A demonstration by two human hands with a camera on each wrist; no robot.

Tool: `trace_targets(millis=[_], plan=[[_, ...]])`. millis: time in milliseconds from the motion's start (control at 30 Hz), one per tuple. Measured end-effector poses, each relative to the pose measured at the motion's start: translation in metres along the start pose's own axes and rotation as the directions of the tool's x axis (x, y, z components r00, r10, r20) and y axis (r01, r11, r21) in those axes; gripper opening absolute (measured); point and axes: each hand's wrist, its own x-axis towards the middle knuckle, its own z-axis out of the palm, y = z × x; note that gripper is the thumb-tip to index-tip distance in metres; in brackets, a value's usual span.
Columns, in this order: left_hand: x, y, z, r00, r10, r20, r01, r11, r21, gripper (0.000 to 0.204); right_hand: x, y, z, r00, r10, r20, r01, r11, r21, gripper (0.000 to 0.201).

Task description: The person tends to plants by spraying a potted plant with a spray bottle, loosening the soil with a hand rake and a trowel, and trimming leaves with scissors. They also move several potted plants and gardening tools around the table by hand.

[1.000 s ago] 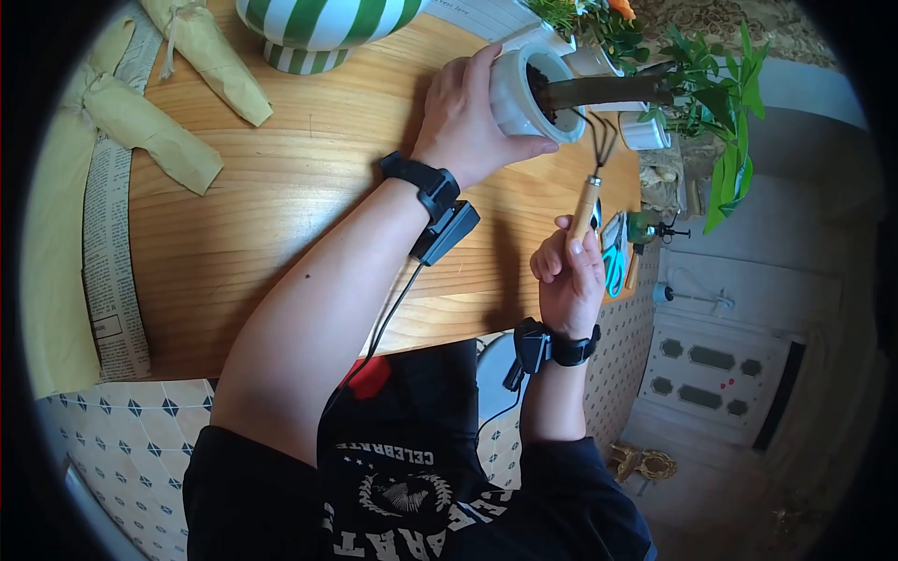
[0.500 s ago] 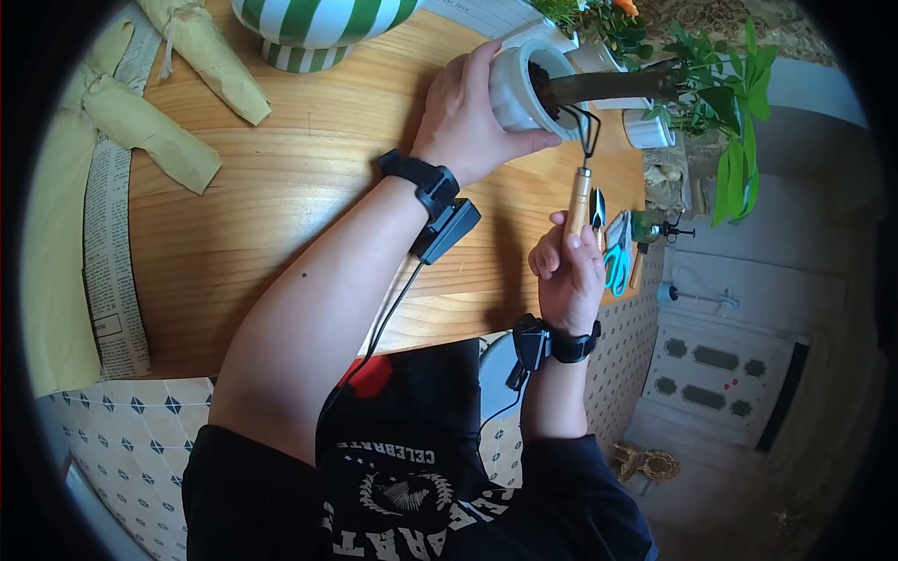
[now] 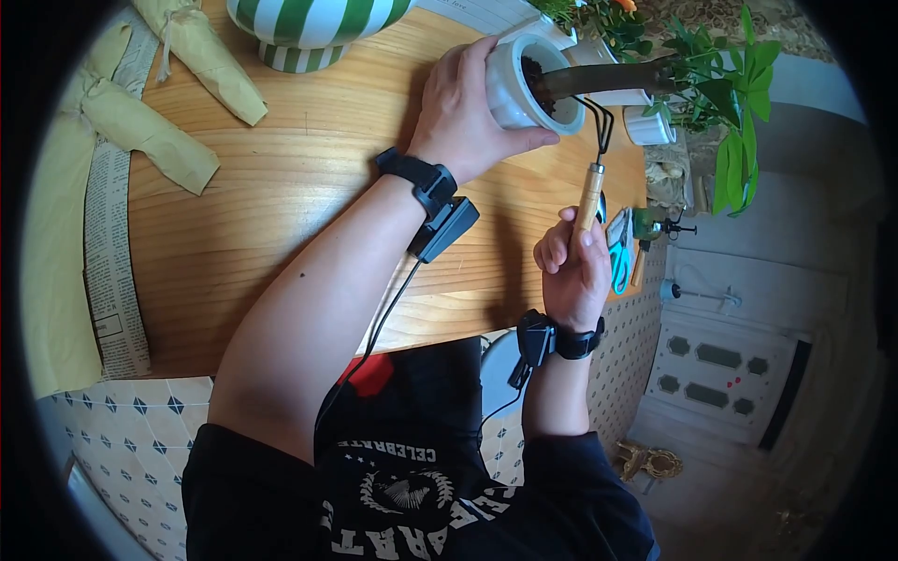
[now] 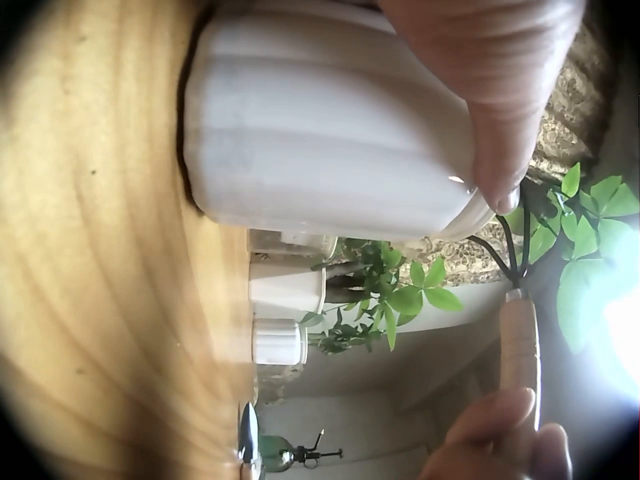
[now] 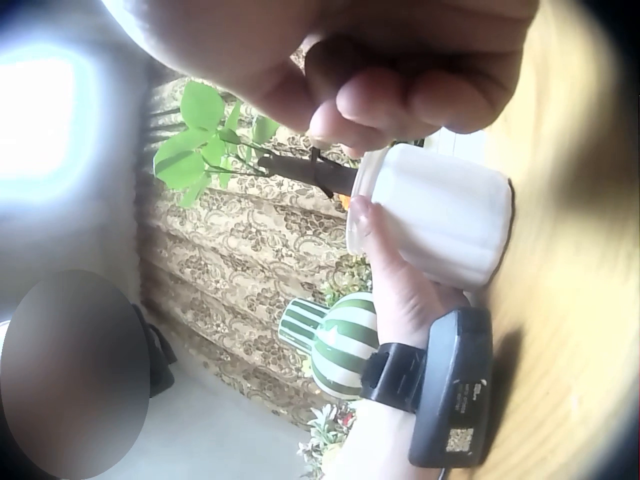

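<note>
A white fluted flower pot point(image 3: 508, 89) stands on the wooden table, holding dark soil point(image 3: 534, 82) and a plant with a thick brown trunk point(image 3: 608, 79) and green leaves point(image 3: 739, 136). My left hand point(image 3: 468, 117) grips the pot's side, its thumb point(image 4: 500, 160) lying along the rim. A small hand rake point(image 3: 591, 192) with a wooden handle and black tines is in my right hand point(image 3: 575, 266), fingers curled round the handle's lower part. The tines reach over the pot's rim beside the trunk; their tips are hidden inside the pot.
A green-and-white striped vase point(image 3: 313, 28) and paper-wrapped bundles point(image 3: 154, 136) lie at the left. Small potted plants point(image 3: 647, 124) stand beyond the pot. Turquoise scissors point(image 3: 619, 266), a trowel point(image 4: 248, 432) and a green spray bottle point(image 3: 647, 224) sit near the right edge.
The rake's tines swung in toward the trunk and turned, then shifted back outward toward the rim, the right hand moving slightly with them. My left hand and the pot stay nearly still.
</note>
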Motion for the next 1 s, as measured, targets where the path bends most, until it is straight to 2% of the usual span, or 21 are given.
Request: trace_targets(millis=[200,300,467,667,1000], plan=[[0.000,0.000,-0.002,0.994,-0.067,0.083,0.072,0.996,-0.054,0.105,-0.002,0.001,-0.003,0.999,0.037,-0.012,-0.037,0.999,-0.012,0.030],[0.000,0.001,-0.003,0.996,-0.048,0.074,0.050,0.998,-0.024,0.105,-0.002,0.002,-0.005,0.999,0.025,-0.023,-0.025,1.000,0.009,0.029],[0.001,0.001,-0.004,0.989,-0.103,0.104,0.109,0.992,-0.062,0.105,-0.001,0.006,-0.008,0.999,-0.027,-0.037,0.030,0.996,0.086,0.027],[0.001,0.001,-0.002,0.989,-0.108,0.101,0.114,0.992,-0.052,0.105,-0.001,0.010,-0.010,0.998,-0.017,-0.058,0.024,0.993,0.115,0.029],[0.001,0.005,-0.004,0.990,-0.103,0.097,0.107,0.994,-0.033,0.105,0.020,0.009,-0.013,0.996,-0.036,-0.079,0.061,0.935,0.350,0.026]])
